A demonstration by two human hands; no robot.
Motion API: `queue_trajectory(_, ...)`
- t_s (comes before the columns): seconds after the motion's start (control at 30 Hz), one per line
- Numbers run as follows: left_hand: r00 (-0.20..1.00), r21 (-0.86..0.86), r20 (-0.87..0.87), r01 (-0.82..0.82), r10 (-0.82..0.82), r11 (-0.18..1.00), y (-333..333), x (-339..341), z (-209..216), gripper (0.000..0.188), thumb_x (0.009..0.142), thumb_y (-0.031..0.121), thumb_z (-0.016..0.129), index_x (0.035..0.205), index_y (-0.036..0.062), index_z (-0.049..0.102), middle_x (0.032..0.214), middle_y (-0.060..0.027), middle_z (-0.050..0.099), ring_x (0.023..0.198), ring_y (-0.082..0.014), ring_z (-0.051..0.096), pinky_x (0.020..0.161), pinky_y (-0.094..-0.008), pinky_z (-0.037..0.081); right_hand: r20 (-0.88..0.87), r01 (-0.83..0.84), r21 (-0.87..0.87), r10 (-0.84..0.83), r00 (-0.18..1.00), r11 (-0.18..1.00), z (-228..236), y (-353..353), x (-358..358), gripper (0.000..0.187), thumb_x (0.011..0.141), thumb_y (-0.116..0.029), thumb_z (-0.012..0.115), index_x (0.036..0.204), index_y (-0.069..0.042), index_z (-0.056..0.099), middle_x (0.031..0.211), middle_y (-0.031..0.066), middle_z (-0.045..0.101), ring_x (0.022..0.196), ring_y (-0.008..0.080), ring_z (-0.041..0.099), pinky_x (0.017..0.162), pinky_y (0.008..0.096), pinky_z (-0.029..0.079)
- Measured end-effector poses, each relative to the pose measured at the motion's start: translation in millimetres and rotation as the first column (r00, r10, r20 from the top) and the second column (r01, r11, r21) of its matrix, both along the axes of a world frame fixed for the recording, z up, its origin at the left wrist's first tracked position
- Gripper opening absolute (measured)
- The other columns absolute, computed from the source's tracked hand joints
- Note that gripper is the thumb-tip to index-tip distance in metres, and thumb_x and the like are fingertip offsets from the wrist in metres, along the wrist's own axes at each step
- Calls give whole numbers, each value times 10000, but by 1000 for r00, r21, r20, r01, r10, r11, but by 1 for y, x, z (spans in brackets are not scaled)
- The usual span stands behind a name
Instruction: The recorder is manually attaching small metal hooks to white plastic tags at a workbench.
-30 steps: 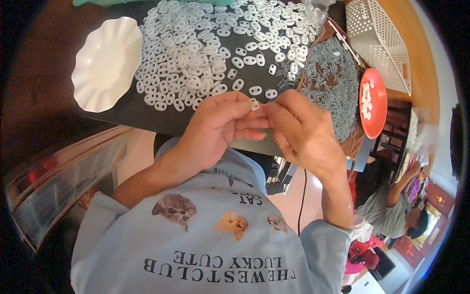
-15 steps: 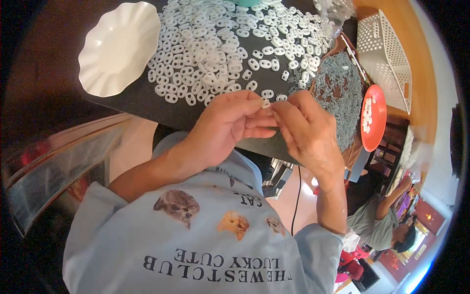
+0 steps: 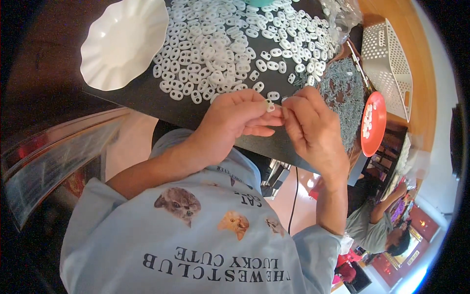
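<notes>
Over the near edge of the dark table, my left hand [image 3: 234, 122] pinches a small white oval plastic piece with two holes [image 3: 270, 106] between thumb and forefinger. Its other fingers stretch out below the piece. Close on the right, my right hand [image 3: 316, 128] has thumb and forefinger pressed together; whatever they hold, if anything, is too small to make out. Beyond both hands, many like white two-hole pieces [image 3: 208, 66] lie heaped and scattered. To the right of them spreads a pile of tiny grey parts, perhaps springs [image 3: 342, 98].
A white wavy-rimmed dish [image 3: 122, 44] is at the far left. On the right are a red plate [image 3: 375, 134] with small white parts, a white perforated basket [image 3: 387, 63] and a clear plastic bag [image 3: 342, 17]. Another person [image 3: 374, 230] sits farther off, lower right.
The view has shifted slightly. My right hand's pinched fingertips have drawn a little away from the white piece, which stays in my left hand.
</notes>
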State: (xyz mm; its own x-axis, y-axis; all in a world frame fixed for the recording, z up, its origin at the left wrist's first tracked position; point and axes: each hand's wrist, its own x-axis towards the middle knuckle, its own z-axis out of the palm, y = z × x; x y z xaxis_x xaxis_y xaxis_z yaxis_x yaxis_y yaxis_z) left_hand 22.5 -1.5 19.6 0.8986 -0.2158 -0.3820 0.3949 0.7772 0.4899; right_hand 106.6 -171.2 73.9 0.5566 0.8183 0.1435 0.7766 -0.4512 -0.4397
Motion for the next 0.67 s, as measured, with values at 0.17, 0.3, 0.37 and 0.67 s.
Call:
queue_trajectory(0.17,999,170,46,-20,12,985,0,-1,0,251,959,216,511,1040,-8,591,1103,-120,633,975,-188,647,829,-303,519,58,-14,-100,20,998,995,11,2,0,108,791,17,629,887,-8,586,824,131,538,660,315,597,564,388,482)
queue_trajectory(0.3,988,244,140,-91,58,965,-3,-1,-4,283,983,200,437,1131,-1,569,1156,-155,622,993,-228,659,852,-316,526,14,-1,-139,3,1000,990,13,2,0,104,790,26,619,879,-10,581,815,138,534,670,314,597,573,387,477)
queue_trajectory(0.37,985,249,166,-92,51,964,-3,-1,-6,295,987,199,430,1149,-7,563,1141,-151,625,991,-228,658,860,-317,523,-41,9,-98,-13,999,995,6,0,-1,96,793,30,614,874,-6,577,799,130,529,650,287,583,566,367,463)
queue_trajectory(0.67,968,171,252,-57,12,984,-1,-1,-13,274,995,185,413,1115,-21,547,1051,-172,639,952,-262,666,845,-343,538,-622,175,-59,-173,763,983,6,-8,1,23,839,-20,579,861,-26,581,797,134,573,782,250,612,691,415,475)
